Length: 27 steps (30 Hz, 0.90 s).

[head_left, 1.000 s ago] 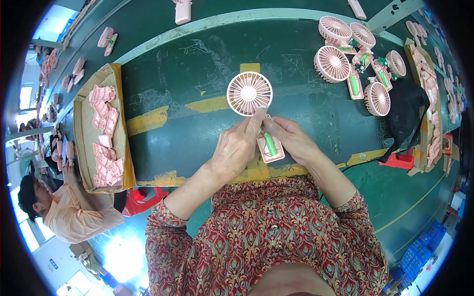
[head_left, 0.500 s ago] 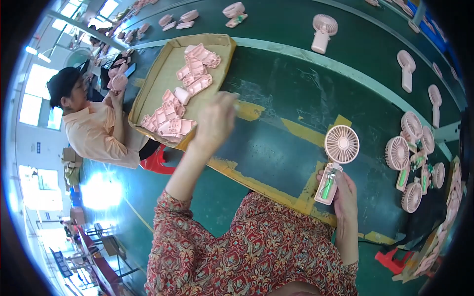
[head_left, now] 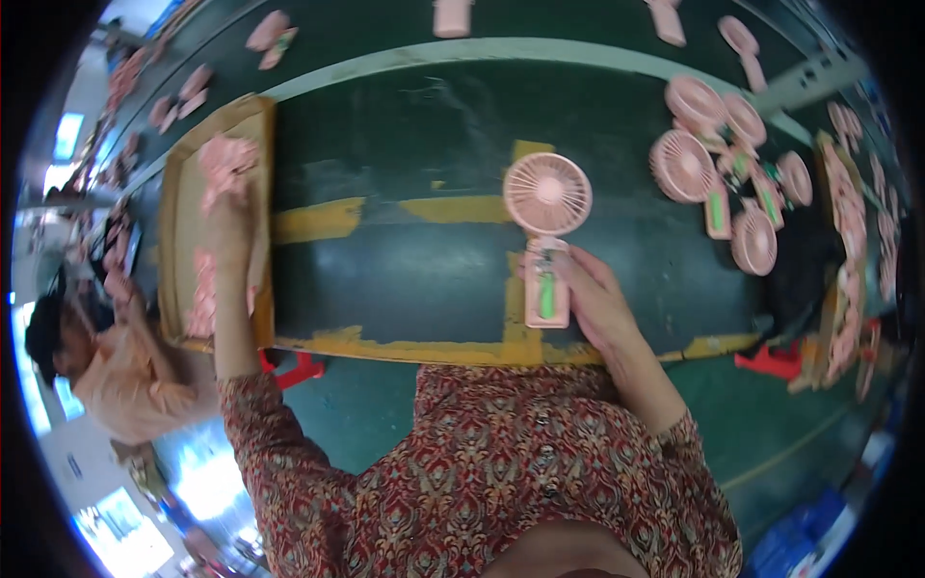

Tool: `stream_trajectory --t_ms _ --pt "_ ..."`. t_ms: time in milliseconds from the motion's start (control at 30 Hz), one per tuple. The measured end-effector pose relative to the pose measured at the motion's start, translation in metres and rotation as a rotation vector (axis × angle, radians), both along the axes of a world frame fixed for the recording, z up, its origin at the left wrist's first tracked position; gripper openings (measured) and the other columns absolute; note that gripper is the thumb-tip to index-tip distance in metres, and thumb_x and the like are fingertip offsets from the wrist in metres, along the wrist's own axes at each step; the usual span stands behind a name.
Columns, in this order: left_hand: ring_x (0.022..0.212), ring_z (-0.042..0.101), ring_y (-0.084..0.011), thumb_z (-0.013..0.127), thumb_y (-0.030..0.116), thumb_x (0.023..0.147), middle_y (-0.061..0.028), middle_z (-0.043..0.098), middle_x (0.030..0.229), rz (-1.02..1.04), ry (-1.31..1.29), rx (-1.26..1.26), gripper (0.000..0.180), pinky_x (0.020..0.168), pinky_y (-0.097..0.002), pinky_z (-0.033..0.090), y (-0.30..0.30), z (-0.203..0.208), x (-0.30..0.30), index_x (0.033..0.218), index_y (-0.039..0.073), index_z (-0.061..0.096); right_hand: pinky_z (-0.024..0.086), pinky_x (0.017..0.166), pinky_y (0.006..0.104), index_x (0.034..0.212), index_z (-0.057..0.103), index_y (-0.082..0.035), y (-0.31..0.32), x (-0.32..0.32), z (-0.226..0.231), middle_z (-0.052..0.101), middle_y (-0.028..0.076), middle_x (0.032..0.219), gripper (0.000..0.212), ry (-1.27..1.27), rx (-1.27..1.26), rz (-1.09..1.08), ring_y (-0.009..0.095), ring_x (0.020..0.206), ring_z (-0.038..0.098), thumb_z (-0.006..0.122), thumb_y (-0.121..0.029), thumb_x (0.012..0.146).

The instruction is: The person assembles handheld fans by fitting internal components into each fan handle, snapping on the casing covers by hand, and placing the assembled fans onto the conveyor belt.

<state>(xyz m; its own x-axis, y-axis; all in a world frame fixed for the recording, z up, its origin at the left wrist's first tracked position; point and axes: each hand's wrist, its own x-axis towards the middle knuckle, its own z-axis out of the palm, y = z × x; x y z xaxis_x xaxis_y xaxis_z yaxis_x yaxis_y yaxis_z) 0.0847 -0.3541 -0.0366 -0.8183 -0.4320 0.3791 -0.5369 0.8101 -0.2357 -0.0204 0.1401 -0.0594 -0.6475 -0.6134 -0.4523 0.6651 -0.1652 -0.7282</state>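
Observation:
My right hand (head_left: 599,297) grips a pink handheld fan (head_left: 548,197) by its handle, the round grille pointing away from me. The handle is uncovered on the side facing up and shows a green cylindrical part and wiring inside. Reaching into a shallow cardboard tray (head_left: 264,183) at the left, my left hand (head_left: 229,229) is among pink plastic shell pieces (head_left: 227,159). Motion smears its fingers, so I cannot make out whether it holds a piece. More of these shells (head_left: 204,303) lie at the tray's near end.
Several pink fans (head_left: 682,166), some with open handles, cluster at the right of the dark worktable (head_left: 405,279). Past them stands a long box (head_left: 836,241) of pink parts. More fan parts (head_left: 451,17) lie beyond the pale rail. A co-worker (head_left: 116,356) sits at the left.
My left hand has moved from the tray's right edge in among the pink shells. The view has turned, shifting the scene. My right hand still holds the fan.

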Motion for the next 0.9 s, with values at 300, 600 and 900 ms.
stream_trajectory --t_ms 300,600,900 --pt "0.090 0.055 -0.0122 0.042 0.000 0.084 -0.0055 0.059 0.099 -0.301 0.317 1.293 0.033 0.079 -0.0248 0.045 0.226 0.055 -0.042 0.115 0.004 0.052 0.050 0.081 0.0281 0.118 0.049 0.005 0.011 0.002 0.000 0.061 0.015 0.108 0.035 0.009 -0.026 -0.031 0.017 0.094 0.062 0.044 -0.022 0.096" --pt "0.099 0.051 -0.0376 0.068 0.014 0.076 -0.0218 0.052 0.111 -0.494 -0.006 0.615 0.049 0.084 -0.0414 0.044 0.313 0.017 -0.029 0.117 -0.002 0.047 0.049 0.078 0.0239 0.116 0.050 0.002 0.007 0.006 -0.001 0.060 0.006 0.101 0.034 -0.050 -0.057 -0.068 0.009 0.089 0.057 0.047 -0.025 0.096" --pt "0.081 0.058 -0.0346 0.071 0.021 0.071 -0.0182 0.057 0.090 -0.298 -0.166 0.795 0.045 0.071 -0.0432 0.047 0.327 0.023 -0.019 0.102 -0.002 0.048 0.049 0.077 0.0235 0.117 0.050 0.001 0.003 0.007 -0.002 0.059 0.005 0.101 0.035 -0.062 -0.062 -0.082 0.009 0.088 0.057 0.047 -0.026 0.096"
